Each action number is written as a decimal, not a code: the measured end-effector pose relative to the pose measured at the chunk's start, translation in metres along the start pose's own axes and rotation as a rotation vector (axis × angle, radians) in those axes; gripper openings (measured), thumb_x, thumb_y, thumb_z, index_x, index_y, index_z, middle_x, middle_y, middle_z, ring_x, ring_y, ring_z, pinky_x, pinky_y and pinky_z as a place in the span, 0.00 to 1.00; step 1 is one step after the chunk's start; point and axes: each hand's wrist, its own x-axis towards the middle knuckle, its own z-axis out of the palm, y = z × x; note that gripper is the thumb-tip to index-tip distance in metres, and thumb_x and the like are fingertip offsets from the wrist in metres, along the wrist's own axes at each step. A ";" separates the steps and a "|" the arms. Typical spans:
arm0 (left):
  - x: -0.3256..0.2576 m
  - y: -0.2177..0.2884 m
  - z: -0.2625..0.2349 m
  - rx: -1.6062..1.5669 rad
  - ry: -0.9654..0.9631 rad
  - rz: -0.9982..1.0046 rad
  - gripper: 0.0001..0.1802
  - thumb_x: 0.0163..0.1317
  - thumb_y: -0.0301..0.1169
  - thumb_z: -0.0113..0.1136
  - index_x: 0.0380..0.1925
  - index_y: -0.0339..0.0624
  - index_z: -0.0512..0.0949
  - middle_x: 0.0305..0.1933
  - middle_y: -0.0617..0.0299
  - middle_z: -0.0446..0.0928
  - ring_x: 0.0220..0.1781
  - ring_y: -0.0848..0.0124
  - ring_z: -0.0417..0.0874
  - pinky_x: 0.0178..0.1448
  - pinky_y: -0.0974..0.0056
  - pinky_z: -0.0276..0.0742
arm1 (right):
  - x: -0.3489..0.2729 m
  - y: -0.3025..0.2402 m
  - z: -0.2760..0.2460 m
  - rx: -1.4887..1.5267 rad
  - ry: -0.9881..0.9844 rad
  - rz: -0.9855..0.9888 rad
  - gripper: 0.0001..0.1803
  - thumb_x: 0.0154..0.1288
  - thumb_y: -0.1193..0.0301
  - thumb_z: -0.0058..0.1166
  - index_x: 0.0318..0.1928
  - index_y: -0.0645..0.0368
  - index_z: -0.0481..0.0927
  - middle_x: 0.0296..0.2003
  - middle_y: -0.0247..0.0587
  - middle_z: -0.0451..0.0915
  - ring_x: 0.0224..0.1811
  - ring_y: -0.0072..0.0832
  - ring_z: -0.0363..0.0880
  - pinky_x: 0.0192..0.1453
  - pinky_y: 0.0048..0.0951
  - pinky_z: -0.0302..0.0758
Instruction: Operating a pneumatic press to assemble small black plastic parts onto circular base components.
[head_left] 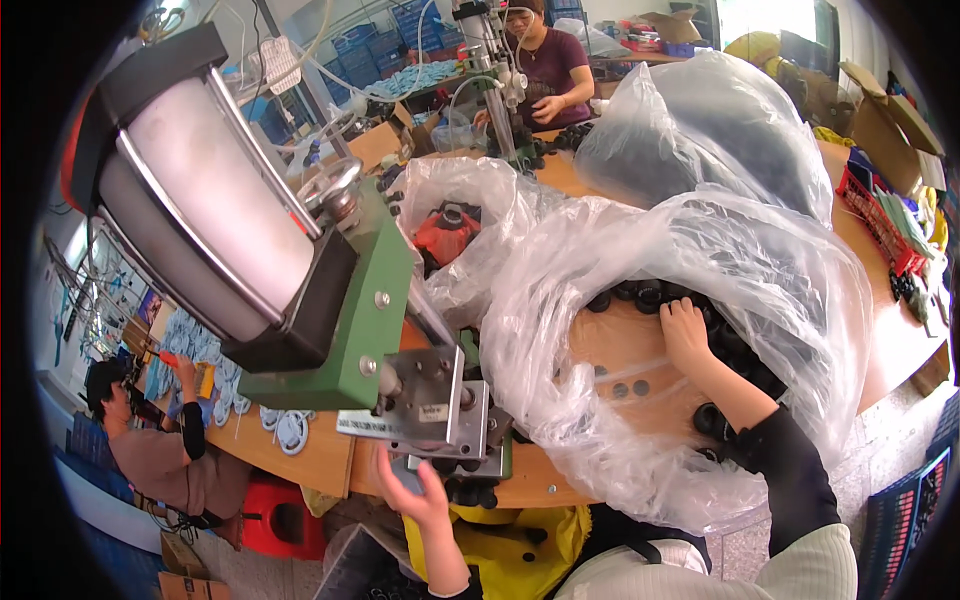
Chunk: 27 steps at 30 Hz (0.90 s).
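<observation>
The right hand (684,328) reached inside a clear plastic bag (640,235), fingers bent down onto black rounded parts (650,293); whether it gripped one could not be told. The left hand (422,500) was half spread, thumb apart from the fingers, just under the metal tooling (425,400) of a green-framed press (335,340); whether anything sat between its fingertips was unclear. The bag's mouth lay wide toward the person, probably for easy reach, with the black parts heaped along its right side and grey discs (620,390) in the middle. Beyond it, a smaller clear bag (500,185) surrounded something orange-red (447,236), and a bulging bag (700,125) held dark contents, too blurred to name. At the far right, a red basket (880,222) held mixed items.
</observation>
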 end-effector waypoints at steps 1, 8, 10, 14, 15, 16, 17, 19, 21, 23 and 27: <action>0.008 0.014 0.005 -0.102 0.016 0.060 0.28 0.60 0.29 0.57 0.60 0.31 0.65 0.58 0.45 0.71 0.60 0.51 0.72 0.65 0.54 0.63 | 0.000 0.000 -0.003 -0.140 0.018 -0.027 0.09 0.52 0.71 0.53 0.35 0.58 0.79 0.39 0.40 0.73 0.47 0.35 0.69 0.47 0.32 0.67; 0.054 0.031 0.039 -0.344 0.052 -0.236 0.22 0.47 0.27 0.69 0.43 0.32 0.75 0.38 0.52 0.78 0.39 0.60 0.80 0.43 0.62 0.74 | 0.007 -0.018 0.008 -0.186 0.056 0.066 0.18 0.56 0.70 0.49 0.49 0.58 0.73 0.40 0.36 0.72 0.46 0.30 0.70 0.45 0.29 0.68; 0.050 0.038 0.038 -0.447 0.057 -0.368 0.23 0.49 0.29 0.68 0.45 0.32 0.75 0.43 0.50 0.78 0.43 0.58 0.79 0.48 0.59 0.73 | 0.006 -0.007 0.011 -0.274 0.101 0.038 0.22 0.58 0.69 0.49 0.55 0.56 0.71 0.42 0.34 0.71 0.47 0.28 0.70 0.45 0.29 0.67; 0.042 0.045 0.031 -0.131 0.026 -0.203 0.23 0.50 0.30 0.69 0.45 0.32 0.74 0.46 0.46 0.75 0.51 0.50 0.76 0.56 0.54 0.70 | -0.003 0.008 -0.011 -0.220 -0.004 0.146 0.23 0.53 0.68 0.59 0.51 0.55 0.74 0.62 0.46 0.64 0.66 0.42 0.59 0.58 0.41 0.62; 0.034 0.039 0.026 -0.116 0.031 -0.214 0.23 0.50 0.30 0.69 0.45 0.32 0.74 0.46 0.46 0.75 0.51 0.50 0.76 0.56 0.54 0.70 | -0.003 0.002 -0.031 -0.155 -0.032 0.170 0.26 0.48 0.68 0.65 0.50 0.55 0.74 0.63 0.48 0.62 0.67 0.44 0.57 0.59 0.43 0.61; 0.024 0.034 0.021 -0.140 0.069 -0.231 0.26 0.48 0.32 0.71 0.47 0.34 0.74 0.48 0.47 0.75 0.52 0.51 0.76 0.56 0.53 0.70 | -0.003 0.008 -0.024 -0.095 0.019 0.184 0.28 0.44 0.68 0.68 0.49 0.55 0.74 0.64 0.49 0.60 0.67 0.48 0.56 0.60 0.46 0.61; 0.013 0.031 0.014 -0.165 0.104 -0.245 0.30 0.46 0.34 0.74 0.49 0.36 0.74 0.50 0.49 0.75 0.53 0.51 0.75 0.57 0.52 0.69 | -0.003 0.015 -0.016 -0.034 0.066 0.201 0.31 0.39 0.68 0.72 0.49 0.55 0.74 0.65 0.50 0.58 0.67 0.51 0.55 0.61 0.48 0.61; -0.003 0.033 -0.009 -0.441 0.161 -0.493 0.26 0.49 0.28 0.70 0.49 0.35 0.74 0.50 0.52 0.76 0.53 0.58 0.76 0.58 0.57 0.70 | 0.002 0.016 -0.025 -0.009 0.036 0.224 0.30 0.41 0.69 0.71 0.48 0.60 0.75 0.67 0.50 0.56 0.67 0.54 0.54 0.61 0.49 0.63; -0.048 -0.008 -0.044 -0.127 0.262 -0.565 0.22 0.53 0.26 0.67 0.48 0.33 0.74 0.51 0.53 0.76 0.51 0.62 0.76 0.56 0.59 0.72 | 0.001 0.011 -0.029 -0.081 -0.043 0.227 0.29 0.41 0.70 0.71 0.46 0.64 0.76 0.67 0.50 0.56 0.68 0.54 0.53 0.60 0.46 0.66; -0.093 -0.054 -0.089 0.056 0.271 -0.829 0.21 0.56 0.29 0.66 0.48 0.32 0.75 0.51 0.49 0.76 0.52 0.62 0.76 0.57 0.60 0.70 | -0.007 0.006 -0.033 -0.114 -0.135 0.198 0.24 0.44 0.70 0.69 0.43 0.68 0.77 0.66 0.50 0.58 0.68 0.54 0.54 0.59 0.43 0.69; -0.194 -0.128 -0.168 0.765 0.159 -0.846 0.34 0.55 0.41 0.68 0.53 0.25 0.69 0.52 0.37 0.72 0.54 0.46 0.74 0.61 0.52 0.68 | -0.021 0.033 -0.026 -0.103 -0.092 0.192 0.19 0.50 0.69 0.65 0.42 0.64 0.78 0.55 0.48 0.67 0.65 0.51 0.60 0.54 0.39 0.75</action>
